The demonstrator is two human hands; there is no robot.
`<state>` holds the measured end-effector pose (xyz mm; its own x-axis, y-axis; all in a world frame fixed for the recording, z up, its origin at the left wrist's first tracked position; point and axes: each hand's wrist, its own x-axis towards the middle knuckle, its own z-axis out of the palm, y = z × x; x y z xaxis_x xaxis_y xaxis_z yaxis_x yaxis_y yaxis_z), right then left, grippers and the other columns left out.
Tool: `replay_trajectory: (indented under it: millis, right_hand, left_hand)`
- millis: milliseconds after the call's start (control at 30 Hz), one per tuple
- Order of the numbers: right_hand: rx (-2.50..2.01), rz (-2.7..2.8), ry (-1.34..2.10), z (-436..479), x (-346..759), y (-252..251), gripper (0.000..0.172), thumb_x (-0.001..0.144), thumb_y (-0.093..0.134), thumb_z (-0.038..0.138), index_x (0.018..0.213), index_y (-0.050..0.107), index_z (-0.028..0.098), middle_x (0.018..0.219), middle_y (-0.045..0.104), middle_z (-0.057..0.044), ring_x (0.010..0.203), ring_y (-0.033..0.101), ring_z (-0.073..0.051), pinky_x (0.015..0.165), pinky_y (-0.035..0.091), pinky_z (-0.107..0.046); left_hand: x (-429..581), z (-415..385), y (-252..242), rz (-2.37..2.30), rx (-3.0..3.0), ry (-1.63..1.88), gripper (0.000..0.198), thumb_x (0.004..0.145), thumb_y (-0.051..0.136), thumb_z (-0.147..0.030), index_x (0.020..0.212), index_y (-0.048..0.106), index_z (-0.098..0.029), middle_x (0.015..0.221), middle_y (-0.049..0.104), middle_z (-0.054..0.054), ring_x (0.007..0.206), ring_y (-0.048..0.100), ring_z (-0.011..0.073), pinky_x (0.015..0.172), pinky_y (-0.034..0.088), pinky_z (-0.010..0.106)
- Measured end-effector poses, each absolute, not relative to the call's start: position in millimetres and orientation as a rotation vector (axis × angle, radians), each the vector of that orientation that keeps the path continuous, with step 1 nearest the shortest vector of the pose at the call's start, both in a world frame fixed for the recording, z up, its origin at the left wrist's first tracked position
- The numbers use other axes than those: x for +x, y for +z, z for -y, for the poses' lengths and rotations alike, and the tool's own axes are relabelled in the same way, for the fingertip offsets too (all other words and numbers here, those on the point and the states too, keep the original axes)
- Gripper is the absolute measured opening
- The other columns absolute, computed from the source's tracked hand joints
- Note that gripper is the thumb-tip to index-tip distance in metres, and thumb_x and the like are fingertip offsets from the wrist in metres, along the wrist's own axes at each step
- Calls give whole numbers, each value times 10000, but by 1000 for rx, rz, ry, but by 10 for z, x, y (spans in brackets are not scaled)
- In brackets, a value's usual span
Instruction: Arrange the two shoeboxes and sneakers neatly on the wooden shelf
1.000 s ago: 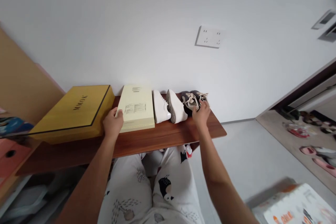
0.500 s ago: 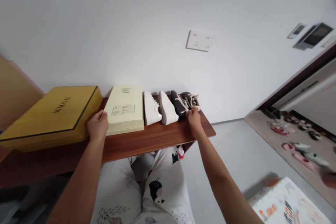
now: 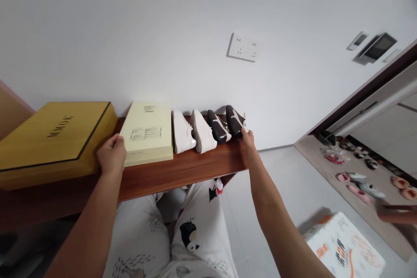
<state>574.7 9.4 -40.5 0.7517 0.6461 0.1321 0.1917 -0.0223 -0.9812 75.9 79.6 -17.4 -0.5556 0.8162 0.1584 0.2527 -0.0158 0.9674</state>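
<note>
My left hand (image 3: 111, 154) rests at the front corner of a mustard-yellow MMOK box (image 3: 55, 143), its fingertips at the gap beside a pale cream box (image 3: 146, 132). Two white sneakers (image 3: 192, 132) stand next to the cream box. My right hand (image 3: 249, 141) has its fingertips on the end of a pair of dark sneakers with pale markings (image 3: 226, 124), which lie tilted on their sides. All of these sit along a reddish-brown wooden shelf (image 3: 182, 169).
My white printed trousers (image 3: 192, 234) lie below the shelf. A wall socket (image 3: 243, 47) sits above it. At lower right are a white printed package (image 3: 342, 243) and a rug (image 3: 355, 182) with several shoes and slippers. Another person's hand (image 3: 395, 213) reaches in at the right edge.
The dark sneakers have turned, their laces no longer uppermost, and now lie closer to the white pair. My left hand stays at the boxes. Another person's hand and forearm show more at right.
</note>
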Motion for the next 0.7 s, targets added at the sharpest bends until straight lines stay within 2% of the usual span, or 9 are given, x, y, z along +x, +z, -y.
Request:
replay_trajectory:
  millis: [133,233,300,367,400,433,567,700]
  right_hand:
    - [-1666,485,503,-8,5676,-503,441,921,432,494,1192,522,159,1052,656,-131,769,670,-198,659,594,-343]
    - [-1804,488,392,92,5582,-456,519,896,482,505,1278,489,154,1079,658,-126,772,685,-190,684,597,-319]
    - [-1862,498,310,211,5493,-437,547,880,500,506,1286,484,140,1155,639,-147,927,686,-217,780,595,-323]
    - [-1878,495,263,371,5399,-489,558,897,455,483,1305,460,103,1289,562,-209,1136,624,-265,906,566,-367]
    - [-1874,491,229,459,5352,-547,558,904,440,475,1316,449,100,1328,529,-218,1179,604,-273,942,553,-387]
    - [-1829,494,170,545,5302,-621,555,902,445,479,1319,450,112,1313,536,-204,1140,629,-270,923,564,-399]
    - [-1649,531,130,762,5021,-914,541,882,506,510,1312,448,187,1252,552,-146,932,702,-240,739,613,-397]
    - [-1559,508,89,683,4710,-936,480,909,480,501,1281,461,199,1231,561,-135,865,710,-211,710,614,-371]
  left_hand:
    - [749,-898,-215,-1762,1128,1612,377,889,597,-193,1222,687,-40,1186,723,139,1059,680,232,1007,509,364]
    - [792,-824,-178,-1746,1151,1608,348,905,576,-202,1203,683,-59,1185,715,149,1083,671,240,1025,499,382]
    - [817,-636,-125,-1716,1168,1614,337,913,558,-205,1205,662,-74,1213,691,173,1131,653,253,1044,484,394]
    - [798,-377,-85,-1695,1301,1737,372,898,602,-238,1248,624,-111,1313,631,176,1249,581,256,1116,415,395]
    - [757,-245,-77,-1663,1370,1800,404,877,646,-265,1259,609,-142,1346,604,163,1287,546,251,1138,387,389]
    - [687,-125,-79,-1646,1359,1873,427,866,668,-292,1266,588,-165,1349,590,151,1287,539,241,1136,386,381]
    - [88,77,-96,-1692,574,2020,406,864,674,-378,1198,499,-228,1150,587,79,1056,617,174,955,509,355]
    - [-612,-158,52,-1569,23,1728,344,823,711,-417,1022,488,-248,922,549,-3,785,597,121,759,534,321]
